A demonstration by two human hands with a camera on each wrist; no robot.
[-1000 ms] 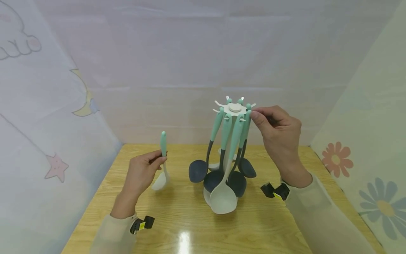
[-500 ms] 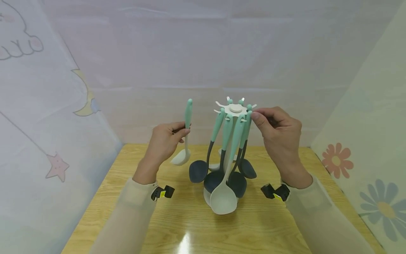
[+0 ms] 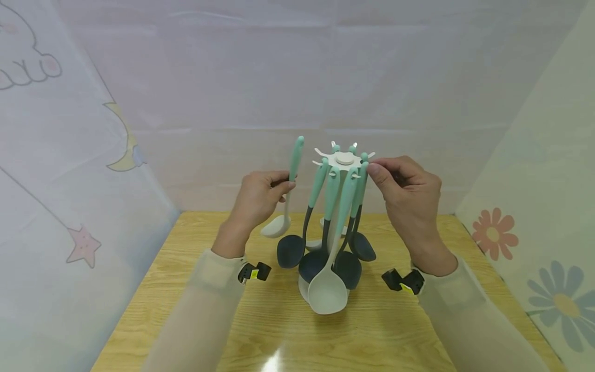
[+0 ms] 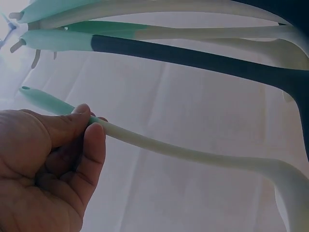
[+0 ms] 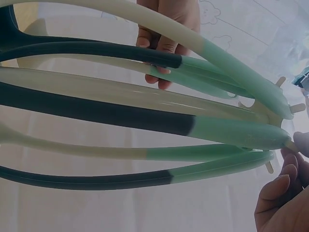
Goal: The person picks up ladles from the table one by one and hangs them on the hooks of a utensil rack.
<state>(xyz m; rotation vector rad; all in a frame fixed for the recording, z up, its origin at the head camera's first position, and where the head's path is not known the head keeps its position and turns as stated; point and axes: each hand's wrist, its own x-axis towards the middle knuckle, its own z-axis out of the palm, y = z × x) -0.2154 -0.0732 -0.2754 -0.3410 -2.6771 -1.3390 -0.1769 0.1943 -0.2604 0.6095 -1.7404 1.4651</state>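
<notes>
My left hand (image 3: 257, 199) pinches a ladle (image 3: 276, 226) with thumb and fingers where its mint handle meets the pale stem. The ladle hangs nearly upright, bowl low, just left of a white utensil rack (image 3: 345, 159). In the left wrist view the ladle's pale stem (image 4: 183, 153) runs apart from the hanging utensils. My right hand (image 3: 411, 194) pinches a hook at the rack's right side, beside a dark utensil's handle top; the fingertips show at the right edge of the right wrist view. Mint-handled utensils hang around the rack, including a white-headed one (image 3: 327, 292) in front.
Dark utensil heads (image 3: 290, 251) fan out around the rack's post, partly hiding its round base. The rack stands on a wooden table (image 3: 279, 330). Printed cloth walls (image 3: 251, 77) enclose the back and sides.
My left hand has raised the ladle and carried it rightward, close to the rack's left side. My right hand has stayed at the hook, and the rack has not moved.
</notes>
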